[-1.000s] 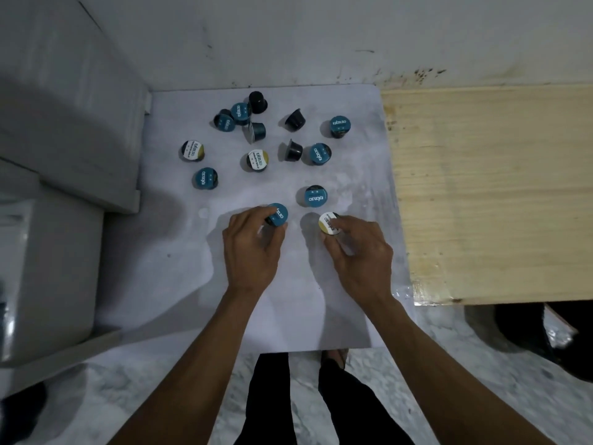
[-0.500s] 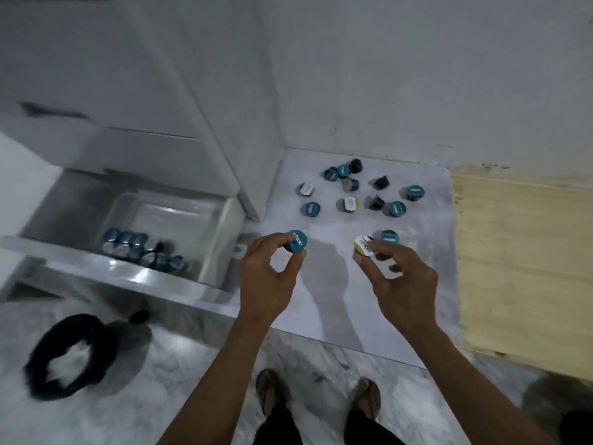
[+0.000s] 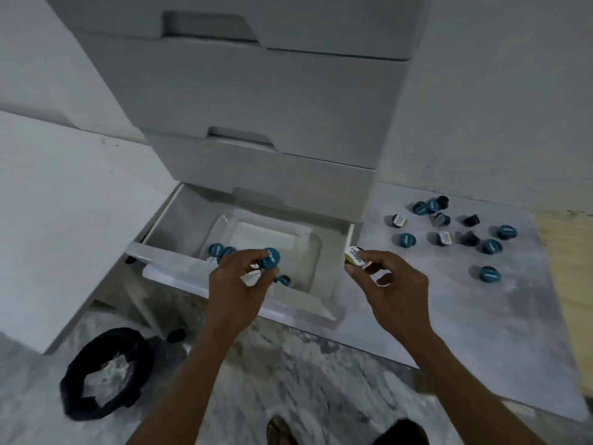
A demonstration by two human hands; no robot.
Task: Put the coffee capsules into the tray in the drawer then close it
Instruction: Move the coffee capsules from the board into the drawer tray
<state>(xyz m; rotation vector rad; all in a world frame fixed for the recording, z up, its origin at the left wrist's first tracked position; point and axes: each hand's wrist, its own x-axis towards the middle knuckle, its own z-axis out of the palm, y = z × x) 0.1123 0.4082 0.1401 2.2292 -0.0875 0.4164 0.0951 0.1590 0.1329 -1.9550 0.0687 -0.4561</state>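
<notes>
My left hand [image 3: 237,281] pinches a blue-lidded capsule [image 3: 271,259] over the clear tray [image 3: 316,252] inside the open bottom drawer [image 3: 179,263]. Several capsules [image 3: 221,250] lie in the tray's near left corner, partly hidden behind my left hand. My right hand [image 3: 390,284] pinches a white-and-yellow capsule [image 3: 354,255] just right of the drawer's side wall. Several more capsules [image 3: 449,232], blue, black and white-lidded, are scattered on the grey mat [image 3: 481,316] to the right.
Shut drawers [image 3: 272,123] stack above the open one. A black bag with white paper [image 3: 102,374] sits on the marble floor at the lower left. A wooden board [image 3: 574,284] borders the mat on the right. My foot [image 3: 279,431] shows at the bottom.
Both hands lifted a capsule each off the mat and carried them left. The left one now hangs over the tray, and the right one is at the drawer's right edge. The view swung left.
</notes>
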